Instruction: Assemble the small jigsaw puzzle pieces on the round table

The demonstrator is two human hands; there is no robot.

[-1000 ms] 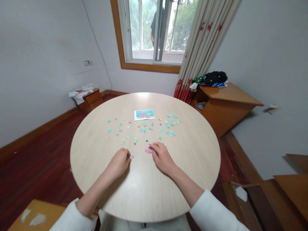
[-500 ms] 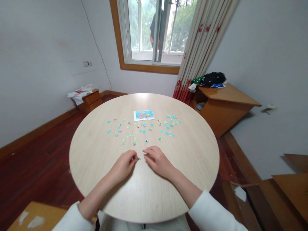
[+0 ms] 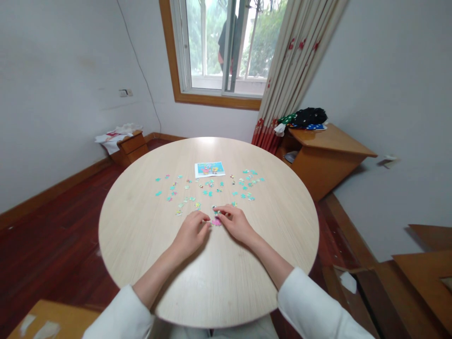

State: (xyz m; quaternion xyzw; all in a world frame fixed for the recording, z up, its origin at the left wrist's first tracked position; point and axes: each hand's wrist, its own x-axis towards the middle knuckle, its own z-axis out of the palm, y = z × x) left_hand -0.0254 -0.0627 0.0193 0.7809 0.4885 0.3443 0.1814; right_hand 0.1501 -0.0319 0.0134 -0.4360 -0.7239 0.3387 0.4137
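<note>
Short of the middle of the round table (image 3: 212, 282), between it and the near edge, both bare hands were held close together at a pink puzzle cluster (image 3: 216, 222). Left hand (image 3: 191, 234): thumb and forefinger apparently pinched on a small piece (image 3: 211, 224), right beside the cluster's left side. Right hand (image 3: 237, 224): fingers bent over the cluster's right side, thumb at it; whether anything was gripped could not be told. Step in hand judged as fitting the piece to the cluster; tab-to-slot alignment and light pressing, with the cluster steadied, seemed called for. Beyond, loose teal pieces (image 3: 158, 193) were scattered toward the left edge, a denser group (image 3: 250, 198) toward the right. Farther, a picture sheet (image 3: 210, 169) was laid flat, short of the far edge; a window (image 3: 197, 52) was seen past that.
</note>
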